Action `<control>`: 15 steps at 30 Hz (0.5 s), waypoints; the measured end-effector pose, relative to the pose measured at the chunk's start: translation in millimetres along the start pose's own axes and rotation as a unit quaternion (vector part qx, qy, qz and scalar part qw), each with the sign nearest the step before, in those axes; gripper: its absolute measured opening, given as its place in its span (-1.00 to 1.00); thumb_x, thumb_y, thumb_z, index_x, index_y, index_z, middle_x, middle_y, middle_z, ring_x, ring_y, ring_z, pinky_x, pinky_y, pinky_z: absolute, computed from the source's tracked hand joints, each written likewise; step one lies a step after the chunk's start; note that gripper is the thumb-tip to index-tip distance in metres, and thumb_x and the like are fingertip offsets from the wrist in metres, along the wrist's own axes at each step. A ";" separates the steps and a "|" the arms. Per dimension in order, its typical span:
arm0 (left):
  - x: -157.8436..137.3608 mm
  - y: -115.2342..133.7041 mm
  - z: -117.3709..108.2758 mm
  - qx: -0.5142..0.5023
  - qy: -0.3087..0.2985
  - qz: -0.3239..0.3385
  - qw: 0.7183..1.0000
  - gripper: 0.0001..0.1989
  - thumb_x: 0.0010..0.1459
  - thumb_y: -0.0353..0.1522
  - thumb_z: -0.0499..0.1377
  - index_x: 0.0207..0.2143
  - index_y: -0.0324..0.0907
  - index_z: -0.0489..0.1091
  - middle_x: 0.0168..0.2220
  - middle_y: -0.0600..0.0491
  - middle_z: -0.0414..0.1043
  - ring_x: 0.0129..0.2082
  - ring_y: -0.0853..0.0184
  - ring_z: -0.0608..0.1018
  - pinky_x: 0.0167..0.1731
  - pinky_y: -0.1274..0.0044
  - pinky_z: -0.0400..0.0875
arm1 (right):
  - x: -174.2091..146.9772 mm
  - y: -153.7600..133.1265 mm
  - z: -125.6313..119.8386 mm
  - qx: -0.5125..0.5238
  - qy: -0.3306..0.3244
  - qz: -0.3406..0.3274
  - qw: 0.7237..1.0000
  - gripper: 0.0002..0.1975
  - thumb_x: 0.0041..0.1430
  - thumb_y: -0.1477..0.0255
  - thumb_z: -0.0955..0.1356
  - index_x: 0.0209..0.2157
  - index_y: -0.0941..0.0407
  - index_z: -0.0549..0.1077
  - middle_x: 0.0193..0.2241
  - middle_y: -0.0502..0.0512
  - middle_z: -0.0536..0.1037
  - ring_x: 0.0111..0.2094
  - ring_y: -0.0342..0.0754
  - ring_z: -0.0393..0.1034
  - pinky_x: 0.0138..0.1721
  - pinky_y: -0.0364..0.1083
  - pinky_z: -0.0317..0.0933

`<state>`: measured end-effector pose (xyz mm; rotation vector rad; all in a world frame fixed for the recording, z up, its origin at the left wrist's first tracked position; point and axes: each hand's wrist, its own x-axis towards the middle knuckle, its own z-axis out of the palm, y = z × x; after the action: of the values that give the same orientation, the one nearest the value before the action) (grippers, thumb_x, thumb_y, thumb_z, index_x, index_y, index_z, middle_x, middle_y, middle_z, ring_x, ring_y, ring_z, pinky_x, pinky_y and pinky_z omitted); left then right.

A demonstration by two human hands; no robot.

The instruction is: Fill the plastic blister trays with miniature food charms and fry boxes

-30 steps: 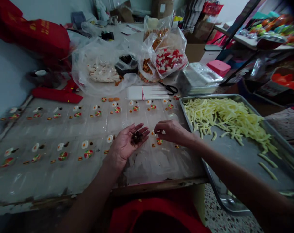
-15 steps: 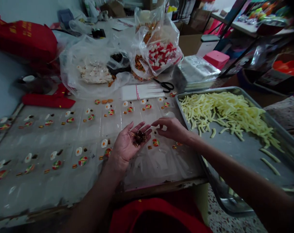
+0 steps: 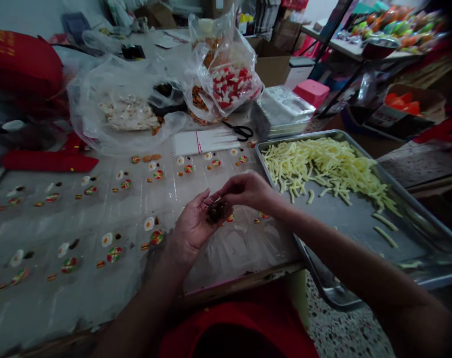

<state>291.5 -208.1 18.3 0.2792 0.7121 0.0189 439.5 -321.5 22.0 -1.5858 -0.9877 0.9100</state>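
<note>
My left hand (image 3: 188, 226) is turned palm up over the table, cupped around a small heap of dark brown pieces (image 3: 215, 213) too blurred to name. Over that heap, my right hand (image 3: 248, 191) has its thumb and fingers pinched at the pieces; whatever lies between the fingertips is hidden. Clear plastic packets lie in rows around and under my hands. Many carry a small fried-egg piece (image 3: 149, 223), a dark brown piece (image 3: 117, 236), a round pizza-like piece (image 3: 114, 254) and a tiny burger-like piece (image 3: 100, 264).
On the right a metal tray (image 3: 345, 238) holds pale yellow fry-shaped pieces (image 3: 323, 164). Behind the packets are a white stack of bags (image 3: 185, 143), black scissors (image 3: 244, 132), a bag of red and white pieces (image 3: 231, 84) and a bag of whitish pieces (image 3: 129, 114).
My right hand has moved left from above the packets to the heap in my left palm. My left hand has stayed palm up. The view has shifted slightly to the right.
</note>
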 end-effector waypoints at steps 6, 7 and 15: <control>-3.0 6.6 -8.1 -0.001 -0.026 0.033 0.999 -0.64 0.33 -0.33 0.07 0.06 -0.35 0.43 0.06 -0.29 0.49 0.08 0.05 0.55 0.02 0.28 0.52 | -39.3 26.4 -72.8 -0.159 0.145 0.065 0.974 -0.82 -0.06 0.39 0.48 -0.36 0.15 0.64 -0.54 0.02 0.60 -0.52 -0.12 0.44 -0.49 -0.20 0.24; -2.1 6.0 -6.7 -0.003 -0.034 0.032 0.999 -0.63 0.32 -0.32 0.07 0.08 -0.34 0.42 0.07 -0.30 0.47 0.10 0.03 0.53 0.03 0.27 0.51 | -45.9 33.2 -76.1 -0.198 0.144 0.072 0.967 -0.83 -0.05 0.41 0.46 -0.36 0.14 0.65 -0.53 0.01 0.60 -0.50 -0.11 0.45 -0.48 -0.19 0.24; 2.0 -2.0 10.2 -0.033 -0.012 0.002 0.999 -0.65 0.33 -0.35 0.06 0.05 -0.38 0.41 0.01 -0.33 0.50 0.10 -0.01 0.53 -0.10 0.34 0.59 | -50.5 49.8 -58.4 -0.423 0.070 0.025 0.903 -0.78 0.01 0.52 0.37 -0.32 0.10 0.66 -0.37 0.07 0.64 -0.36 -0.04 0.49 -0.32 -0.14 0.22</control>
<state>299.5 -212.3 23.8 0.2171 0.6866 0.0422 481.4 -396.5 -10.7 -2.3636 -1.3364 0.3741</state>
